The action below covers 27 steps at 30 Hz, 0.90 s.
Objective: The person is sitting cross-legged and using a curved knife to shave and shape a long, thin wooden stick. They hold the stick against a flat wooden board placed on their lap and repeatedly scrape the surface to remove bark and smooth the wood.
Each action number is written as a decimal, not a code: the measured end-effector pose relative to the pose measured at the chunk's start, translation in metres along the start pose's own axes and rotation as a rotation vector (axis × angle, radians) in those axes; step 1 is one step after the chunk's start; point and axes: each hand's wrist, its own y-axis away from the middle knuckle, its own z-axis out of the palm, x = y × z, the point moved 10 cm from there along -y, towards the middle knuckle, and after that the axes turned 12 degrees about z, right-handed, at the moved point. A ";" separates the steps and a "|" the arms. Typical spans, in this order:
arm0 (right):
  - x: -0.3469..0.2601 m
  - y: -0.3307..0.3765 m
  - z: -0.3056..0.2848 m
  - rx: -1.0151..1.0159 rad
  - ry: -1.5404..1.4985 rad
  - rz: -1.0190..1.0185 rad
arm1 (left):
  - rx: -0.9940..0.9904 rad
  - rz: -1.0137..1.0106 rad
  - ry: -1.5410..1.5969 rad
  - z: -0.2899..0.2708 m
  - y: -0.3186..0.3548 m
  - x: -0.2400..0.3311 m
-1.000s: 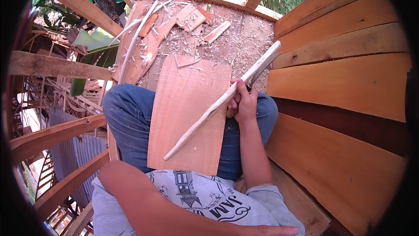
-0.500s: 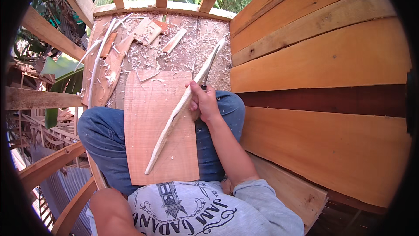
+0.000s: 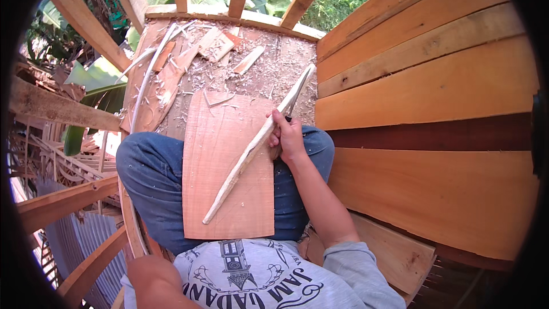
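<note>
Since half a second ago, little has shifted: the long pale stick [image 3: 251,152] lies at the same slant across the board [image 3: 229,177], and the right hand [image 3: 287,136] has stayed wrapped around it near its upper half. That hand is closed tight on the stick, together with what looks like a dark blade pressed against the wood, though the tool is too small to tell for sure. The stick's lower tip rests on the board and its upper end points toward the plank wall [image 3: 423,97]. The board lies flat across the person's lap, on blue jeans [image 3: 151,177]. The left hand is out of view; only an arm shows at the bottom edge. Wood shavings and offcuts [image 3: 229,57] litter the floor beyond the knees.
</note>
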 end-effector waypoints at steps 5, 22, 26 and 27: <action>-0.025 -0.003 -0.006 0.045 -0.276 -0.001 | 0.664 -0.185 -0.020 -0.014 0.115 -0.021; -0.125 0.110 0.090 -0.165 -0.411 -0.287 | 1.137 0.037 0.092 -0.131 0.206 -0.100; -0.124 0.117 0.089 -0.277 -0.484 -0.319 | 1.321 -0.418 -0.122 -0.133 0.242 -0.129; -0.122 0.118 0.090 -0.270 -0.488 -0.300 | 1.226 -0.493 -0.032 -0.119 0.249 -0.139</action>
